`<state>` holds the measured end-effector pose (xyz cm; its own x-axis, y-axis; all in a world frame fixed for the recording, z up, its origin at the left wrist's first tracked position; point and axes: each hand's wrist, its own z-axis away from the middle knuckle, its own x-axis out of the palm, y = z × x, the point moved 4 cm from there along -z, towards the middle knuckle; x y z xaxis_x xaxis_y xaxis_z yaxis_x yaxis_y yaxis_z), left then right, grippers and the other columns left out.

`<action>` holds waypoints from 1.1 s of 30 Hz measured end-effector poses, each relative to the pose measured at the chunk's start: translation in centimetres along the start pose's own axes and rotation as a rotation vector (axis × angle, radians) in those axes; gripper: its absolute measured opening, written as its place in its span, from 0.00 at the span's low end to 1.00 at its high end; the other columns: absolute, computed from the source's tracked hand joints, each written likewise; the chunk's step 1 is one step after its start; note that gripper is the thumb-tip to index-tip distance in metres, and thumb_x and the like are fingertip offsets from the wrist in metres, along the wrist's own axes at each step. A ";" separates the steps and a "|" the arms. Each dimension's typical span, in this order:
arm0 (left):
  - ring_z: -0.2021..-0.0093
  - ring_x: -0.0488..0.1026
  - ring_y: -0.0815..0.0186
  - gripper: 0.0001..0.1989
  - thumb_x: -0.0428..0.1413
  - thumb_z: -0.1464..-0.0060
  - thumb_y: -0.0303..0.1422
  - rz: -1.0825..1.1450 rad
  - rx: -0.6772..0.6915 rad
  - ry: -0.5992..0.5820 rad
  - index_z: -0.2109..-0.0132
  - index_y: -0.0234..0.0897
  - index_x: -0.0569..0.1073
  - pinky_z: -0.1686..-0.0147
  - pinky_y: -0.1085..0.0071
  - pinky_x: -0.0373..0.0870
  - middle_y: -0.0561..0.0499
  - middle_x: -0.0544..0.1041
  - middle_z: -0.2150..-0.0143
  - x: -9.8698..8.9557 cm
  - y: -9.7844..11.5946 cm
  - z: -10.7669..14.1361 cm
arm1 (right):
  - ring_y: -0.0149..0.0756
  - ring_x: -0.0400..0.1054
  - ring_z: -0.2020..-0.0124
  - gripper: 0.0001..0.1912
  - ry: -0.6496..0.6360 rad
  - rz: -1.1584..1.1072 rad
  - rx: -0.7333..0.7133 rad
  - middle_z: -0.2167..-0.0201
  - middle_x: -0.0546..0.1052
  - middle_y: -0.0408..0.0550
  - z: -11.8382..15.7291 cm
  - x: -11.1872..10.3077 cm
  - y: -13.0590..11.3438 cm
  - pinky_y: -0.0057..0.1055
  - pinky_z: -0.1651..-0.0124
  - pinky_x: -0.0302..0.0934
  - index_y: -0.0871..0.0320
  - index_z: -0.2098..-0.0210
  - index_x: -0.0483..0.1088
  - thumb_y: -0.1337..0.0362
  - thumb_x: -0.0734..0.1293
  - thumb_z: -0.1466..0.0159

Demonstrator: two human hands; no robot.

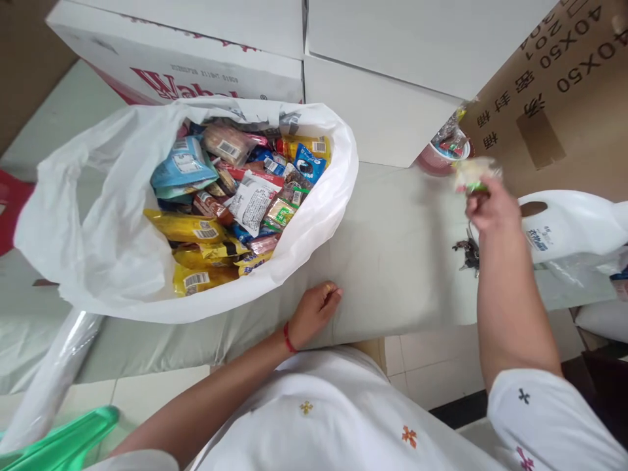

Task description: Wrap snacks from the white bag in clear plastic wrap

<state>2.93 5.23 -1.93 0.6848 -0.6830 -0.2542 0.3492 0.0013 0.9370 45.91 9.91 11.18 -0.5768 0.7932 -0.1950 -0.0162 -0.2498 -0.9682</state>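
Note:
My right hand (496, 208) is stretched out to the right, gripping a small snack packet (475, 173) that is smeared by motion. Just beyond the packet stands a red and white tub (438, 160) with wrapped snacks inside. My left hand (316, 313) rests closed on the table near its front edge, with no object visible in its fingers. To the left, a large white plastic bag (338, 173) lies open, full of packaged snacks: yellow packets (189, 226), a light blue pouch (184, 163) and a white packet (255, 203) among them.
White cartons (377, 111) line the back of the table (392, 261). At right are a brown carton (554, 98), a white detergent bottle (579, 219) and keys (468, 254). A clear plastic roll (63, 373) and a green plastic object (73, 438) are at lower left.

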 end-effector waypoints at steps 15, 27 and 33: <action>0.67 0.69 0.65 0.14 0.45 0.30 0.32 -0.321 0.372 -0.080 0.65 0.38 0.68 0.65 0.68 0.62 0.50 0.73 0.66 1.4 -0.1 1.3 | 0.25 0.68 0.71 0.09 0.079 -0.205 0.263 0.70 0.72 0.43 -4.5 2.4 10.0 0.19 0.69 0.70 0.56 0.68 0.65 0.67 0.64 0.30; 0.67 0.71 0.65 0.14 0.46 0.29 0.30 -0.425 0.412 -0.033 0.66 0.38 0.68 0.66 0.69 0.64 0.50 0.73 0.66 1.4 0.1 1.5 | 0.41 0.59 0.32 0.30 0.063 -0.483 0.100 0.38 0.61 0.75 -15.8 8.1 2.5 0.46 0.42 0.58 0.61 0.73 0.65 0.47 0.48 0.29; 0.65 0.74 0.64 0.12 0.46 0.30 0.30 -0.364 0.436 0.001 0.61 0.37 0.71 0.64 0.69 0.70 0.48 0.77 0.63 1.1 0.9 2.1 | 0.26 0.70 0.57 0.24 0.216 -0.360 0.151 0.53 0.71 0.58 -13.3 8.7 2.8 0.31 0.59 0.63 0.62 0.71 0.65 0.57 0.50 0.26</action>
<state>2.63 2.97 -0.88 0.5698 -0.5826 -0.5796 0.2667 -0.5360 0.8010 51.66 23.48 4.65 -0.3291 0.9382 0.1068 -0.3134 -0.0019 -0.9496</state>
